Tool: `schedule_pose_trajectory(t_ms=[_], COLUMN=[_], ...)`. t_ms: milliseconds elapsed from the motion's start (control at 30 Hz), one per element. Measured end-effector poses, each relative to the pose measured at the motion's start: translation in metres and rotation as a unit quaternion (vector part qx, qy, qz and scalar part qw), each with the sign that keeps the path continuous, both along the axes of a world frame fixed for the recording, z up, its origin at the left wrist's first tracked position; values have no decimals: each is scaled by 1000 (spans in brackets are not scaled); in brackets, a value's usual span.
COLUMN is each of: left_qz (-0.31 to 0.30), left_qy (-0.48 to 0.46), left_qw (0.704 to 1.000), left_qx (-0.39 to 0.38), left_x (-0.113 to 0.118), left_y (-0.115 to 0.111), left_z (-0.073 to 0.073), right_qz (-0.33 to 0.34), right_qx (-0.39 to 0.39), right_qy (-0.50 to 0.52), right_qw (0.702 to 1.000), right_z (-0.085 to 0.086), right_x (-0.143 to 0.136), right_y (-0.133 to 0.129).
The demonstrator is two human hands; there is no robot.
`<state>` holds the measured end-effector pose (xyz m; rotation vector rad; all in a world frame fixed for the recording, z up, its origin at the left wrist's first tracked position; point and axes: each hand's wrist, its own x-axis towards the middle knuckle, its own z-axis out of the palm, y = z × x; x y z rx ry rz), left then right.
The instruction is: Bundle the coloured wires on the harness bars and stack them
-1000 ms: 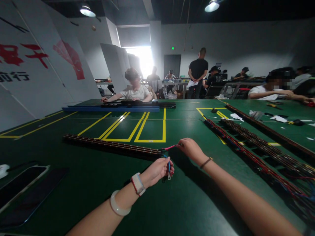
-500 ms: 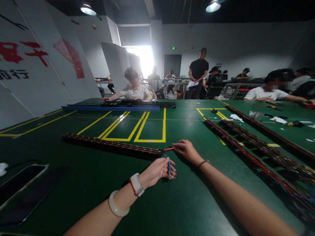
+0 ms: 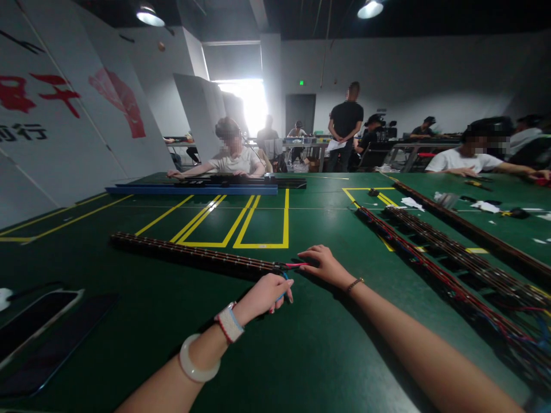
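On the left of the green tabletop (image 3: 275,361), a pale-rimmed dark slab (image 3: 41,321) is lying beside a second dark slab (image 3: 64,344). Next rightward, a long bundled strip (image 3: 189,252) is lying at a slant, its right end sitting just beyond the left hand (image 3: 266,295). Behind it, yellow tape outlines (image 3: 262,246) are filling the space up to a blue bar (image 3: 193,190) near the far edge. Left hand is gripping a blue wire (image 3: 286,276) coming off the strip's right end. Red wire (image 3: 293,265) is running from same end to the right hand (image 3: 327,268); its fingers are sitting partly apart, cannot tell if pinching. Green surface is stretching between right forearm (image 3: 413,327) and a red-and-blue wired strip (image 3: 434,269).
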<state>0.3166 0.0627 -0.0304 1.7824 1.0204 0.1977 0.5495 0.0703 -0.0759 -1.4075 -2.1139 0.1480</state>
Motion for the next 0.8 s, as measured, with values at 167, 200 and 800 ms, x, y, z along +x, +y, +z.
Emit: schedule_pose_trajectory(t_ms=[167, 200, 800], left_qz=[9, 11, 147], left_qy=[-7, -16, -208], left_qw=[1000, 999, 966], left_qx=[-16, -30, 40], left_x=[4, 5, 3], left_y=[0, -1, -2], left_z=[-9, -11, -14], right_qz=[-8, -16, -71], right_qx=[-11, -13, -77], right_qy=[6, 12, -127], right_qw=[1000, 1000, 986], right_z=[5, 8, 21], right_x=[-5, -8, -69], right_y=[-3, -5, -50])
